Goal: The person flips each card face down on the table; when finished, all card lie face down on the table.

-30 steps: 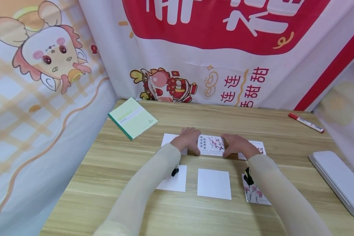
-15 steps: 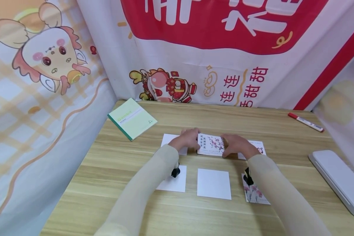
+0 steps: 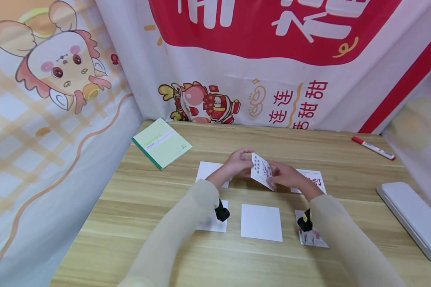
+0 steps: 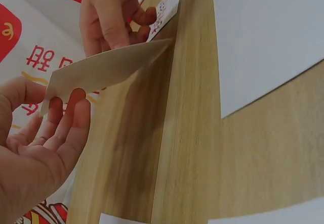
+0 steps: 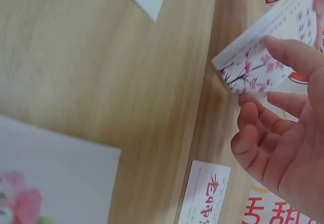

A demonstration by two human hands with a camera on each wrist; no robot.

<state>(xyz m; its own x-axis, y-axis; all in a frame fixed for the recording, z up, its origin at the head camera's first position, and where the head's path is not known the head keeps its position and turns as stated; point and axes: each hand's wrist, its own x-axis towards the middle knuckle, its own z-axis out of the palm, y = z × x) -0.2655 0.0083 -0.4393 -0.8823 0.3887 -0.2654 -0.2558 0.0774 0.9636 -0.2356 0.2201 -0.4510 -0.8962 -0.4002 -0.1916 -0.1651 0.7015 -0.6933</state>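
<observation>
A square white card (image 3: 260,170) printed with pink blossoms and black characters is lifted off the table and tilted between both hands. My left hand (image 3: 240,162) pinches its left edge, thumb on one side and fingertips on the other. On the right side, my right hand (image 3: 287,175) grips it, its thumb pressing the printed face in the right wrist view. The plain back of the card (image 4: 98,71) faces the left wrist camera and bends slightly. Behind the right hand lies a card with dark red lettering (image 3: 315,180); by the left hand lies a white card (image 3: 205,170).
Nearer the front lie a blank white card (image 3: 261,222), another white card (image 3: 219,223) under the left wrist, and a pink-flower card (image 3: 313,237). A green notebook (image 3: 161,143) lies back left. A red-capped marker (image 3: 373,148) and a white case (image 3: 414,221) are at right.
The blossom card, flat on the table earlier, has been raised and turned on edge. The left hand has moved up and right with it; the right hand has shifted its grip along the card.
</observation>
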